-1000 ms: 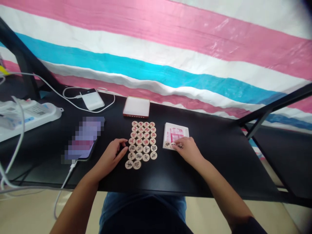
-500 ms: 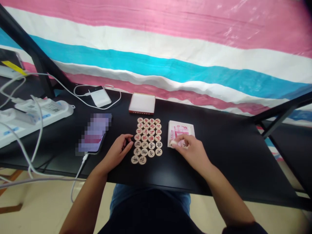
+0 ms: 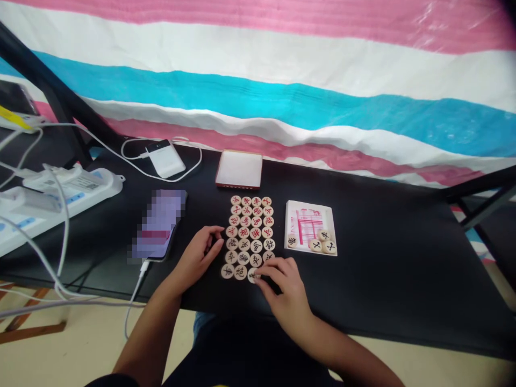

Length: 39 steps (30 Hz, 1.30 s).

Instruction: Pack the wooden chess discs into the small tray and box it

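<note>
Round wooden Chinese chess pieces (image 3: 244, 232) lie in close rows on the black table, red characters in the far rows and black ones in the near rows. My right hand (image 3: 284, 290) pinches a black-character piece (image 3: 252, 276) between thumb and fingers at the near row's right end. Beside the left edge of the rows rests my left hand (image 3: 200, 258), fingers loosely curled, thumb apart, holding nothing. To the right, a white box tray (image 3: 288, 226) holds a red-printed sheet (image 3: 306, 221) and several black-character pieces (image 3: 316, 245).
A box lid (image 3: 239, 169) lies behind the rows. On the left are a phone (image 3: 161, 226) on a charging cable, a white power bank (image 3: 166, 159), and a power strip (image 3: 92, 188) with loose cables. Striped sheeting (image 3: 258, 97) hangs behind the table (image 3: 387, 258).
My right hand has moved left from the box tray to the near row, bringing a piece to its right end. My left hand stays beside the rows. The view has shifted slightly.
</note>
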Available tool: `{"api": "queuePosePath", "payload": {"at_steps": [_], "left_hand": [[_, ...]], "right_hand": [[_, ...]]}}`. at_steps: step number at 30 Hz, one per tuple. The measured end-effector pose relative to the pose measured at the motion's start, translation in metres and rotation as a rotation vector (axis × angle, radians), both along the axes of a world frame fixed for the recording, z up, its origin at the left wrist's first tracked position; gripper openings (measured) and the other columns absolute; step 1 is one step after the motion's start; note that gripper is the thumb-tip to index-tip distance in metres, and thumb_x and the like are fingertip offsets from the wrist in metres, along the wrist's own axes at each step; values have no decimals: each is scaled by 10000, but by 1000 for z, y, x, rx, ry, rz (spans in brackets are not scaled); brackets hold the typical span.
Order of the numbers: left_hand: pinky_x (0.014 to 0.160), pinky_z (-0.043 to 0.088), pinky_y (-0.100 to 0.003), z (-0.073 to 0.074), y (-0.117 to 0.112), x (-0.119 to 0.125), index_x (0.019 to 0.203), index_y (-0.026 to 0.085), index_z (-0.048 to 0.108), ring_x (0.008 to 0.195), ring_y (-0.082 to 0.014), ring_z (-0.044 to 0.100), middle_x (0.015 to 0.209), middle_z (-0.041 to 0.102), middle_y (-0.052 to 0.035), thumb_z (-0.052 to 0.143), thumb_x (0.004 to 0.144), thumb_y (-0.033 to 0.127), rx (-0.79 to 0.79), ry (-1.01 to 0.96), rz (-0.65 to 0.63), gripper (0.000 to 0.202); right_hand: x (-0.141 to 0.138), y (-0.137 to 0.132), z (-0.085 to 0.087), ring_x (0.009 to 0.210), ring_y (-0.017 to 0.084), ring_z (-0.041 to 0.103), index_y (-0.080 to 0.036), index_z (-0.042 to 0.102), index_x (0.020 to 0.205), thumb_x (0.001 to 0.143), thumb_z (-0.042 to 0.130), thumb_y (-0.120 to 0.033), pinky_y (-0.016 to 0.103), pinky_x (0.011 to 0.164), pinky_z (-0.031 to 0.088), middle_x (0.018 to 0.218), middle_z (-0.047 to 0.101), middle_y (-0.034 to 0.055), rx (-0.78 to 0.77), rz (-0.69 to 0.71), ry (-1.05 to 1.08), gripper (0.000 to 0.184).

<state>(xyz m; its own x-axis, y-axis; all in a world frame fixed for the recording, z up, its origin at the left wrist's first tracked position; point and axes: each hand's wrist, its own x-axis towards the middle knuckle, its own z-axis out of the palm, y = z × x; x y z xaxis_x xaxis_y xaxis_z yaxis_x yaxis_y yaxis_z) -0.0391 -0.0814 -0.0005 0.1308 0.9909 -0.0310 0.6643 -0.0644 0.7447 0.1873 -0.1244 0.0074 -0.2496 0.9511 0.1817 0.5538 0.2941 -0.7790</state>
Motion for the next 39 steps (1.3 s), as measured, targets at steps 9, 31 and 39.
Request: {"api": "queuePosePath", "payload": {"at_steps": [9,31,39], "left_hand": [[634,396,-262,-1,1,-1,1091,190,467,663,-134,439,828,496,-8,401,869,352,7,21,-3,283],[623,402,-267,-3,2,0,1076,186,472,650,-134,441,839,508,-13,406,862,362,25,32,-10,285],[670,415,-291,-5,1,-1,1095,188,460,700,-145,456,864,510,-25,390,872,369,18,48,-25,295]], "right_hand": [[6,7,6,788,161,507,-253,690,857,784,582,-169,298,704,454,800,612,20,9,8,-7,155],[51,83,23,813,210,531,-168,629,751,683,641,-194,330,747,392,789,645,53,-291,-93,-507,74],[51,75,31,716,171,531,-182,572,705,684,614,-217,299,672,394,724,616,16,-236,-138,-396,59]]}}
